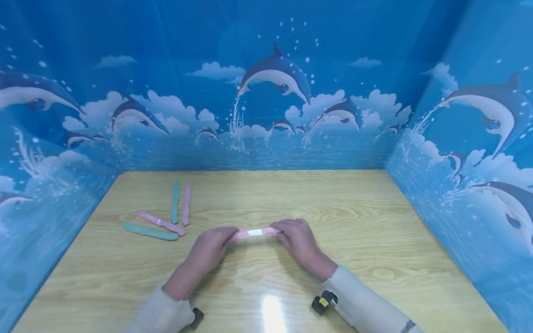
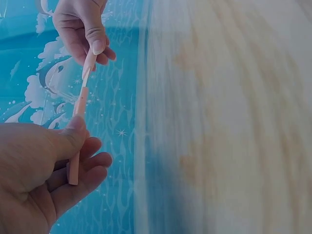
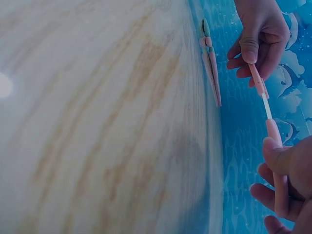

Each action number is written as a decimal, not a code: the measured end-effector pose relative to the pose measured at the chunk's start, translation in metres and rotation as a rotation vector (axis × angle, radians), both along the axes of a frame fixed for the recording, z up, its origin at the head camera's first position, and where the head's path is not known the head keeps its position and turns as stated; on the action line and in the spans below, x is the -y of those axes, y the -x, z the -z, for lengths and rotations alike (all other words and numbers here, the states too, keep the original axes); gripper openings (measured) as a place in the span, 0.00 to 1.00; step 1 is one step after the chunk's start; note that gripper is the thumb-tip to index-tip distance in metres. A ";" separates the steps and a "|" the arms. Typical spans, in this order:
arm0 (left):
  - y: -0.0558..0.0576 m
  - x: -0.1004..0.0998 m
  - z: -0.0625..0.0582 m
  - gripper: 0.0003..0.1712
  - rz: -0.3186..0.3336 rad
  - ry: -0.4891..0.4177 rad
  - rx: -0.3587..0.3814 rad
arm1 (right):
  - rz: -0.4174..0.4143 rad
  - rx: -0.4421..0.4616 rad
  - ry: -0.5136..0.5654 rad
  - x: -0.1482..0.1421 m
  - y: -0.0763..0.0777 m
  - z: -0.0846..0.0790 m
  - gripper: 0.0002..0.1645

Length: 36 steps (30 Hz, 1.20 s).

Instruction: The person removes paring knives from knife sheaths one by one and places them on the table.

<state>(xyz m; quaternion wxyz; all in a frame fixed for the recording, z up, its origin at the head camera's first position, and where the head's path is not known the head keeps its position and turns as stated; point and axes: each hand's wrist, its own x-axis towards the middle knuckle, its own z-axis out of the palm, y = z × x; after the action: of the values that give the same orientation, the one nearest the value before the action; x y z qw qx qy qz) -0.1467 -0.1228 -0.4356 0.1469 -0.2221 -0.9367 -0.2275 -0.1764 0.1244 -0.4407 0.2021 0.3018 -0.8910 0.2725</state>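
A pink knife (image 1: 264,231) is held level above the table, part-way out of its pink sheath (image 1: 241,235), with a short stretch of pale blade (image 1: 255,232) bare between them. My left hand (image 1: 210,247) pinches the sheath between thumb and fingers. My right hand (image 1: 300,240) grips the handle (image 3: 280,190), whose rounded end shows in the right wrist view. From the left wrist view, the sheath (image 2: 74,168) runs across the left fingers, its flat end below the thumb.
On the table's left lie two teal knives (image 1: 175,202) and two pink knives (image 1: 160,223), all apparently sheathed. The wood-grain table (image 1: 354,203) is walled by a blue dolphin-print cloth (image 1: 250,152) at the back and sides.
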 end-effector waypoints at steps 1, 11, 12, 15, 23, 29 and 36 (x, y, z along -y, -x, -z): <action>0.000 0.000 0.000 0.11 0.003 0.002 0.001 | -0.004 -0.005 0.003 0.000 0.000 0.000 0.16; -0.001 0.001 -0.001 0.11 0.004 0.010 -0.005 | 0.023 0.003 -0.002 0.000 0.000 -0.001 0.14; -0.001 0.001 -0.001 0.11 0.003 0.012 -0.007 | 0.024 -0.001 0.000 0.000 0.000 -0.001 0.14; 0.000 0.000 -0.001 0.12 0.004 0.018 -0.019 | 0.020 -0.018 0.003 -0.001 0.000 -0.001 0.14; -0.002 0.000 0.000 0.11 -0.008 0.025 -0.023 | 0.057 0.005 -0.023 -0.002 -0.001 0.000 0.13; -0.001 0.000 0.000 0.12 -0.009 0.034 -0.015 | 0.054 0.015 -0.023 -0.003 -0.001 0.001 0.12; -0.001 0.001 0.000 0.11 -0.003 0.030 -0.036 | 0.061 0.010 -0.029 -0.005 0.000 0.001 0.12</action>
<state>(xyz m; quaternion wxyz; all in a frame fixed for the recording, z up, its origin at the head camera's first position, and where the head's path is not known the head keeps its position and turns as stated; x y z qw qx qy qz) -0.1456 -0.1238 -0.4357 0.1605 -0.2269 -0.9376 -0.2091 -0.1768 0.1290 -0.4421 0.2014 0.2760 -0.9046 0.2549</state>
